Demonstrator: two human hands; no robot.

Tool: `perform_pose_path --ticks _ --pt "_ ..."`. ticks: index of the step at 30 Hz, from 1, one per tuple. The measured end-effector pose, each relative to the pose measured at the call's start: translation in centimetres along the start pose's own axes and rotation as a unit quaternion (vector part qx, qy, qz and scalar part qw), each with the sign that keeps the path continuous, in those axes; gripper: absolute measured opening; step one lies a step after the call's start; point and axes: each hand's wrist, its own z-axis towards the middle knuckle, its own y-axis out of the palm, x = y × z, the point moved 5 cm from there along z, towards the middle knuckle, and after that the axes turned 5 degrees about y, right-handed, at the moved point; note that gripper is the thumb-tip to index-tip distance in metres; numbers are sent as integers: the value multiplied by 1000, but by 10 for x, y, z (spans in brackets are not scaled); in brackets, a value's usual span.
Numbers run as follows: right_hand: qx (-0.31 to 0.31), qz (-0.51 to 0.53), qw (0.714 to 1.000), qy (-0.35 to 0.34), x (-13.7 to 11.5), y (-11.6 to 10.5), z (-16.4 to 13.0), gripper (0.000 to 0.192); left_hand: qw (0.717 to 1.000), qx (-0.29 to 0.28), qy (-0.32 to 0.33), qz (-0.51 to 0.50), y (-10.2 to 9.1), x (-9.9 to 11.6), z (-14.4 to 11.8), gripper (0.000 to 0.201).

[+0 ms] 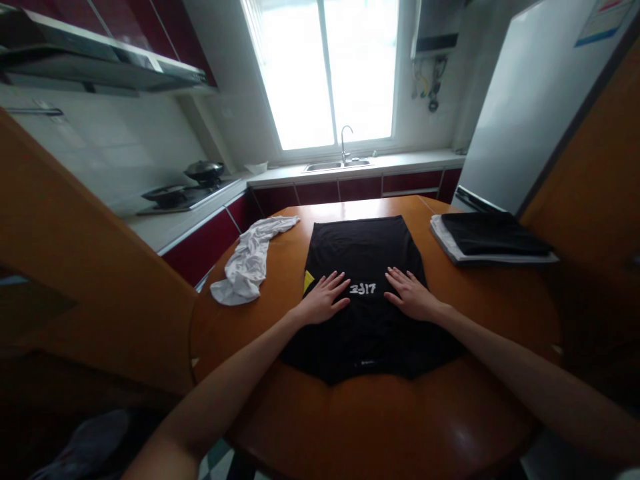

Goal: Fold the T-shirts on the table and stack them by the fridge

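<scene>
A black T-shirt [367, 247] lies spread flat on the wooden table [380, 420], its collar end towards me. White lettering [363, 289] runs across its middle, upside down from where I look, and a yellow patch [309, 280] shows at its left edge. My left hand [324, 299] rests palm down on the left part of the shirt, fingers spread. On the right part, my right hand [411, 295] lies flat in the same way. The lettering sits between the two hands. Neither hand grips the cloth.
A crumpled white garment [250, 260] lies at the table's left. Folded clothes, black over white [493, 237], are stacked at the right. Beyond stand a counter with a sink [325, 166], a stove with a pot [204, 171], and a fridge [520, 100].
</scene>
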Motion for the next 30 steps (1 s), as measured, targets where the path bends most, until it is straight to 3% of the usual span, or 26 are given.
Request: perform_pose_path --ticks 21,30 --pt "-8 22 1000 11 -3 5 2 70 1000 -5 -11 -9 -2 -4 -4 64" --pt "23 22 999 25 -8 -1 -3 66 1000 2 -4 4 -4 1 -5 61"
